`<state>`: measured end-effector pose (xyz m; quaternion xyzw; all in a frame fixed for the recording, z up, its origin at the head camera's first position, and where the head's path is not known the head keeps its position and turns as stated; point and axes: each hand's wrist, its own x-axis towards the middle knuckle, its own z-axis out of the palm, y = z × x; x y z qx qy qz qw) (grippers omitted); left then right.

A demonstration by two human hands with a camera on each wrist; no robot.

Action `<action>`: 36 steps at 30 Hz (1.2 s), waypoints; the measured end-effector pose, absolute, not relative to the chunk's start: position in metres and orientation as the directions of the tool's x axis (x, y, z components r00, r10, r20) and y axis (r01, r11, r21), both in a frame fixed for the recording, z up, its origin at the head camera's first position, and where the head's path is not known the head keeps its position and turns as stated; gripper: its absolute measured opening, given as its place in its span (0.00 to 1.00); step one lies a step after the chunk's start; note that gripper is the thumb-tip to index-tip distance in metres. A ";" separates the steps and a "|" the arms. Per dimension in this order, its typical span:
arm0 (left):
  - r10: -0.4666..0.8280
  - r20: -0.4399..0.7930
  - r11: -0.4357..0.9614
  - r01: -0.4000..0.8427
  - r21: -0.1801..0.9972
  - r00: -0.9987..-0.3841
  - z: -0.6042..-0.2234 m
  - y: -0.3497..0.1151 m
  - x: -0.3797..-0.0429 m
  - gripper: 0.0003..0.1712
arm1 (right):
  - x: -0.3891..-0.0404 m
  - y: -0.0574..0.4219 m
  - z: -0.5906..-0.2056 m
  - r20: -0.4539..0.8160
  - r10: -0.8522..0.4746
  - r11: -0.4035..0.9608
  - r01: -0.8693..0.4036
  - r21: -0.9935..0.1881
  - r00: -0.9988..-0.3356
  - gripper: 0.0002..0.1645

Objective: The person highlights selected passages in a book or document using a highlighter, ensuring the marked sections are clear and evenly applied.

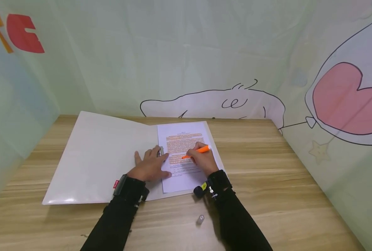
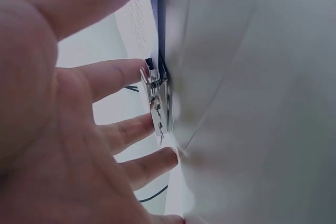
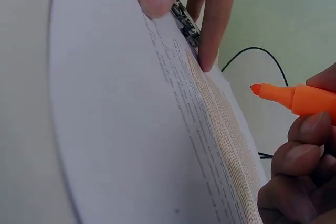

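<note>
In the head view my right hand (image 1: 202, 161) grips an orange highlighter (image 1: 203, 149). Its tip is over the printed sheet (image 1: 181, 181), and the right wrist view shows the highlighter (image 3: 312, 99) with its orange tip apart from the paper. Orange marking covers most of the upper text; the lower lines are unmarked. My left hand (image 1: 149, 165) lies with spread fingers across the sheet's left edge and the folder's metal clip (image 1: 160, 151). Thumb and index finger touch the paper. The left wrist view shows the clip (image 2: 157, 98) beside those fingers.
A white folder (image 1: 95, 160) lies unfolded on the wooden table (image 1: 267, 181), the sheet on its right side. A small greyish cap-like piece (image 1: 200, 219) lies near the front, left of my right forearm. A printed cloth (image 1: 186, 52) hangs behind the table.
</note>
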<state>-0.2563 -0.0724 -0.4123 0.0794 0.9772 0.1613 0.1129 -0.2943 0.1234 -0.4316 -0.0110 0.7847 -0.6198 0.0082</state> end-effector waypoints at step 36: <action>0.211 -0.224 0.937 0.131 0.325 -0.952 -0.410 -0.070 -0.258 0.44 | -0.285 0.095 -0.439 0.077 -0.196 0.436 -0.157 -0.886 -0.978 0.16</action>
